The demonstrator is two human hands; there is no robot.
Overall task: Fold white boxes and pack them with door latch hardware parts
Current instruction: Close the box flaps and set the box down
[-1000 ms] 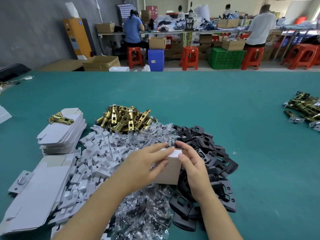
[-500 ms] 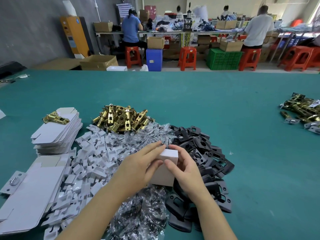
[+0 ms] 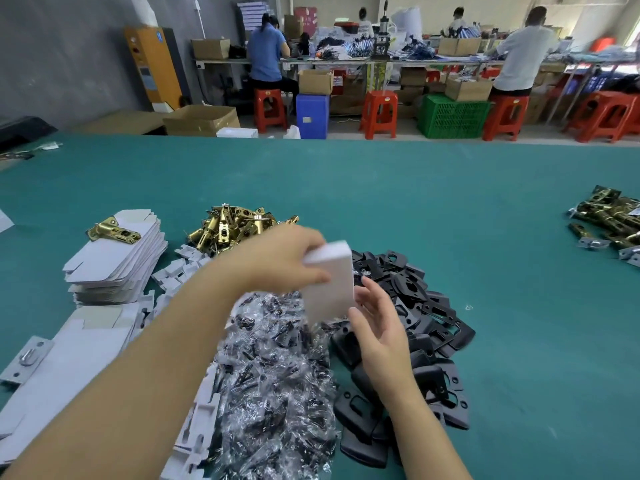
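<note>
Far left, flat white box blanks [image 3: 65, 368] are lying in a heap on the green table [image 3: 485, 289], with a second stack of blanks [image 3: 114, 268] sitting behind it and one brass latch [image 3: 112, 231] resting on top. Next over, a pile of brass latches [image 3: 230, 227] is sitting further back, white card inserts [image 3: 180, 270] are spreading in front of it, and a heap of clear bags of screws [image 3: 277, 386] is lying nearest the camera. The left hand [image 3: 280, 261] is gripping a folded white box [image 3: 330, 280] by its top end and holding it up over the bags, a bit blurred. The right hand [image 3: 379, 323] is hanging open just beside the box's lower edge, fingers relaxed, holding nothing; can't tell if it's touching. Black plates [image 3: 422, 320] are piling up under and beside it. Way out right, more latches [image 3: 613, 220] are sitting by the table edge. No writing is reading clearly anywhere
</note>
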